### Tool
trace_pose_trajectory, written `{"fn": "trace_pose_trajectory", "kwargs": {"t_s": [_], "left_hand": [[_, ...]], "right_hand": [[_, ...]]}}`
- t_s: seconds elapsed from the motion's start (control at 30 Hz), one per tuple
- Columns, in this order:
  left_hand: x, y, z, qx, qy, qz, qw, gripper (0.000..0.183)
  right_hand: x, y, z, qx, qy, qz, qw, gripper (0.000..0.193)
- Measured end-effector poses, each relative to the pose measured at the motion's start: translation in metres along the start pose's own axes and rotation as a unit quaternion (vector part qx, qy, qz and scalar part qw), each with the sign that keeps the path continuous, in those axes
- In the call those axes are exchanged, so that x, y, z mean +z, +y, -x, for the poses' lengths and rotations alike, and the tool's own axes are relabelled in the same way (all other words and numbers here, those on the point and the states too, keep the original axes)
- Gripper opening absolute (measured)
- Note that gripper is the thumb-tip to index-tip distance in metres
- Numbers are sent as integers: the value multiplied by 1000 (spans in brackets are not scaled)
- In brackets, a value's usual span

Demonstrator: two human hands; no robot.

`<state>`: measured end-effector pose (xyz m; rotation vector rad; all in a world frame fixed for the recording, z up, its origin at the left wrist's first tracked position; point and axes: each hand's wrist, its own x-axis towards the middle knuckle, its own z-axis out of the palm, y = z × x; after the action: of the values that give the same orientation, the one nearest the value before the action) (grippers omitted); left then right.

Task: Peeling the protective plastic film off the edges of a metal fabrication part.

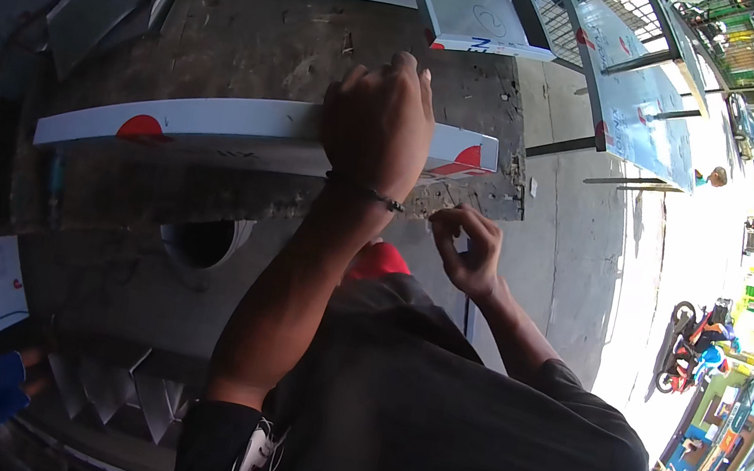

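In my head view, the long white panel (237, 118) sits along the near edge of the tabletop (272, 28), toward its near right corner. My left hand (377, 126) bends over the panel; its fingertips are hidden, so I cannot tell its grip. My right hand (469, 246), near that corner, curls narrowly, contents uncertain. White trays (476, 3) lie toward the far edge.

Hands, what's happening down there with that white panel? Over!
Left hand gripping white panel. Right hand loosely curled, apart from it. Other trays beyond the panel.
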<state>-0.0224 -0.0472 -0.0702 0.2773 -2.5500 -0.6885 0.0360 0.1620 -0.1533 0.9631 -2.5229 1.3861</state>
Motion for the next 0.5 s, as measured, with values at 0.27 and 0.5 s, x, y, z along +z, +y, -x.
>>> {"fn": "trace_pose_trajectory", "kwargs": {"t_s": [0.27,0.5], "left_hand": [[-3,-6,10,-22,6,31,999,26],[-5,-8,14,-42,3,65,997,21]], "right_hand": [[-77,-13,-94,-104,-22,48,993,24],[-90,24,-137,-60,-177,-144,972,24]]}}
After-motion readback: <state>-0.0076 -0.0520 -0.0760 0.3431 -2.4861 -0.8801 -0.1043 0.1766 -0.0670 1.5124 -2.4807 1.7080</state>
